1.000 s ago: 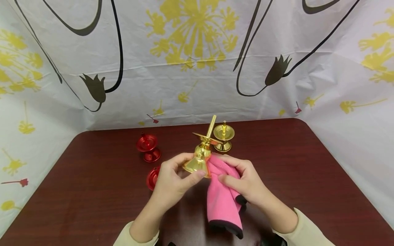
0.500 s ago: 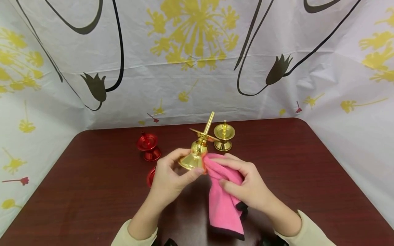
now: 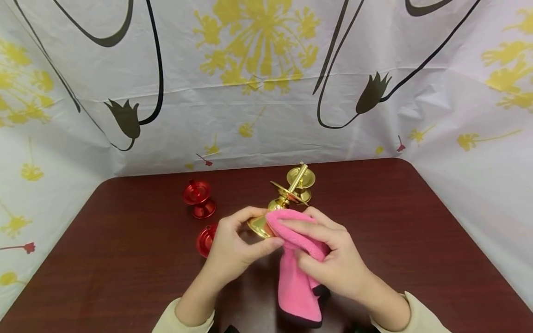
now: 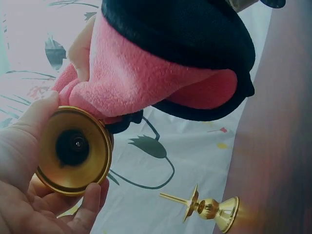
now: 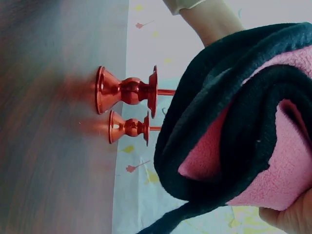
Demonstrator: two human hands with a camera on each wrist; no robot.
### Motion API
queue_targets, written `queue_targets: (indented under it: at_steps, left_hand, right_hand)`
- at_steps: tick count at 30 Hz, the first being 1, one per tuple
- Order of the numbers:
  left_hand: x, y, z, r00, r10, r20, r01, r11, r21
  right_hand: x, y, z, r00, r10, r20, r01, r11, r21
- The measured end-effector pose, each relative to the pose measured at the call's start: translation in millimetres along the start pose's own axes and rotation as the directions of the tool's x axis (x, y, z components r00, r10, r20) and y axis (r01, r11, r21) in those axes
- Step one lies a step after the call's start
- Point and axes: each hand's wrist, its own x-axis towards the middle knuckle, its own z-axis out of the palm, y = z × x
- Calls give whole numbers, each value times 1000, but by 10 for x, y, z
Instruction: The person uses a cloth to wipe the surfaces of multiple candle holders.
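Note:
By its flared base, my left hand (image 3: 233, 245) grips a gold candlestick (image 3: 259, 226), tilted with its tube up and to the right. In the left wrist view the thumb and fingers curl round the rim of the hollow base, whose underside (image 4: 96, 161) faces the camera. My right hand (image 3: 339, 252) holds a pink cloth (image 3: 295, 284) with dark edging, bunched between thumb and fingers. A fold of that cloth lies against the base and covers its right side. The cloth's loose end hangs down. In the right wrist view it hides most of the right hand.
Behind the held candlestick a second gold candlestick (image 3: 309, 178) stands on the dark wooden table (image 3: 125, 259). Two red candlesticks stand at the left: one farther back (image 3: 197, 194), one nearer (image 3: 205, 243) and partly behind my left hand. A patterned white sheet (image 3: 266, 120) hangs behind the table.
The candlestick lifts slightly, then lowers and leans farther right, overlapping the standing gold one. The cloth has moved left and up over its base. Both hands keep their hold.

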Motion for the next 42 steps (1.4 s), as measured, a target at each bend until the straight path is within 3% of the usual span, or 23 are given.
queue_targets:
  at_steps: [3, 7, 11, 15, 20, 27, 31, 36, 42]
  left_hand:
    - [-10, -8, -6, 1000, 7, 0, -7, 1000, 13]
    - [-2, -24, 9, 1000, 7, 4, -7, 999, -50]
    - [7, -33, 38, 1000, -6, 14, 8, 993, -116]
    - [0, -24, 54, 1000, -15, 6, 15, 993, -115]
    - [-6, -14, 59, 1000, -8, -29, 5, 997, -82]
    - [-7, -37, 53, 999, 27, -46, -28, 999, -34]
    - [-8, -24, 60, 997, 53, -53, -53, 999, 14]
    - [-8, -1, 72, 993, 108, -57, -100, 985, 139]
    - [-16, -1, 76, 985, 158, -74, -136, 962, 237]
  right_hand:
    - [3, -6, 22, 1000, -6, -10, 6, 1000, -26]
    - [5, -20, 19, 999, 12, -36, -13, 999, -37]
    - [5, -42, -17, 994, 44, -101, -50, 997, -56]
    - [3, -55, -34, 988, 37, -153, -54, 993, -103]
    - [-5, -45, -28, 992, -9, -124, -14, 983, -181]
    - [-6, -47, -10, 998, -64, -6, 59, 948, -313]
    - [2, -76, -45, 998, -63, 1, 59, 931, -361]
    - [5, -111, -81, 999, -41, -5, 36, 909, -415]
    - [35, -84, -97, 991, -121, -56, 82, 888, -452]
